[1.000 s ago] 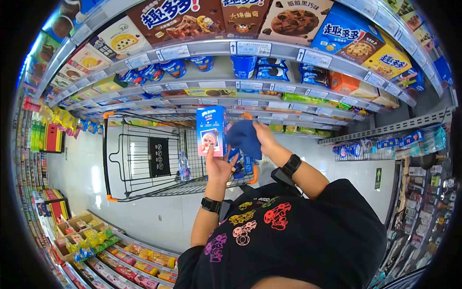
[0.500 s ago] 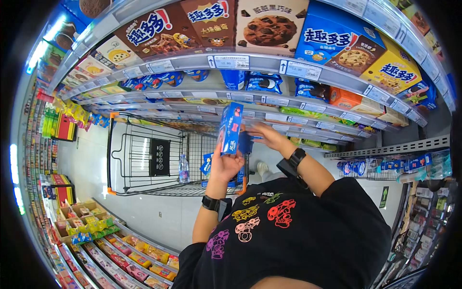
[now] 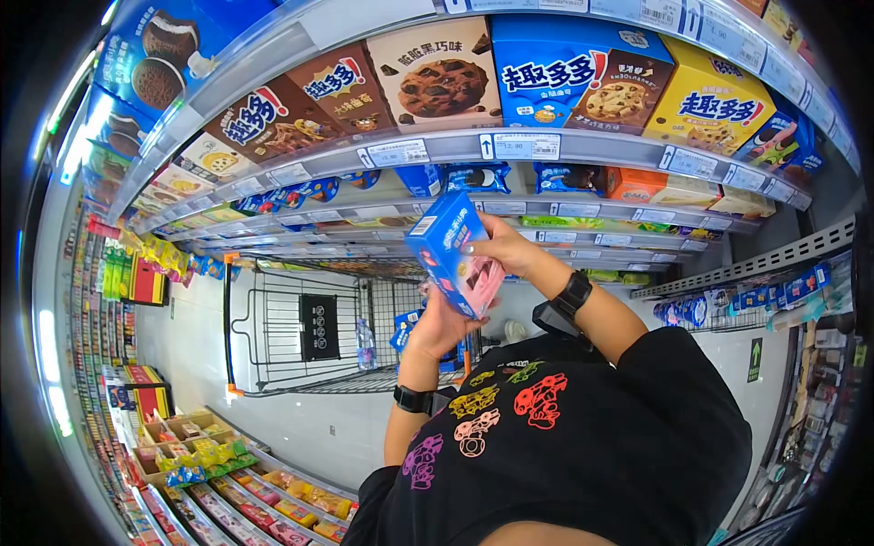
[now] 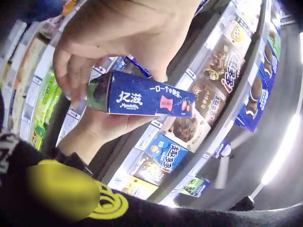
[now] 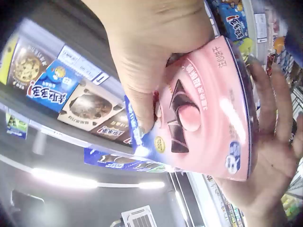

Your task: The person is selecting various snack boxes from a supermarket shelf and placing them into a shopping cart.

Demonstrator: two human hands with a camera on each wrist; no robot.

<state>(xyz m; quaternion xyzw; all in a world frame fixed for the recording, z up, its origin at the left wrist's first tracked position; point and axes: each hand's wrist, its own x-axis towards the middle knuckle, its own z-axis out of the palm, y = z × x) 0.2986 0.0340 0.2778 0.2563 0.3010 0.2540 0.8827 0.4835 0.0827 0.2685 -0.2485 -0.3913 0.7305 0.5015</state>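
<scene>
A blue and pink cookie box is tilted between my two hands above the cart. My right hand grips its upper part, with the thumb lying across the front in the right wrist view. That front shows dark biscuit pieces on pink swirls. Under the lower end of the box is my left hand, palm toward it. Behind the box in the right wrist view, the left hand has extended fingers. Its thumb tip is right at the box's blue narrow side in the left wrist view.
A wire shopping cart with orange corners stands below my hands, holding a water bottle and blue packs. Shelves of cookie boxes rise ahead. Snack shelves line the lower left, and a bracketed rack stands right.
The dark blue flat item in my right hand a second ago has left it. The box was turned edge-on, then tilted back, and my right hand has taken hold of it. The view has shifted.
</scene>
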